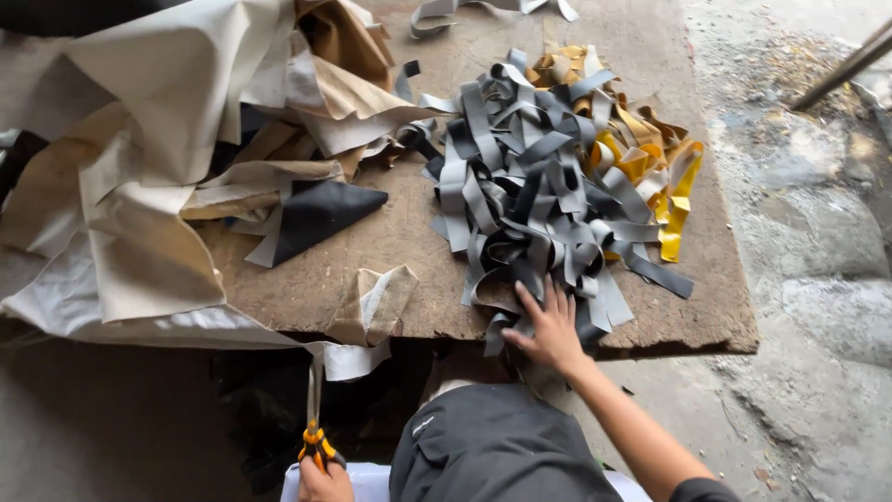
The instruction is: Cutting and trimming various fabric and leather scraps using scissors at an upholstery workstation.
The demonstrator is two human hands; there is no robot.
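A worn wooden bench (400, 232) is seen from above, standing on a rough concrete floor (818, 279). At the middle of the bench a heap of grey strips (520, 186) is piled, tangled and looped over one another. Behind and to the right of it, yellow strips (650, 163) are mixed into the heap, touching the grey ones.

The right hand (550, 327) is laid flat on the near edge of the grey heap, at the front edge of the bench, with the fingers spread apart and nothing gripped. The bare forearm is stretched in from the lower right.

At the bottom left, below the bench edge, the left hand (323, 479) is closed around orange-handled scissors (316, 444), which are held upright with the blades pointing up. The blades are set against a narrow pale strip (314, 390) hanging down from the sheets above; whether the blades are shut cannot be told.

The left half of the bench is covered by large crumpled sheets of cream and tan material (149, 167), overhanging the front edge. A dark triangular piece (321, 214) is lying among them. A small folded tan scrap (376, 302) is resting near the bench's front edge, between the sheets and the grey heap.
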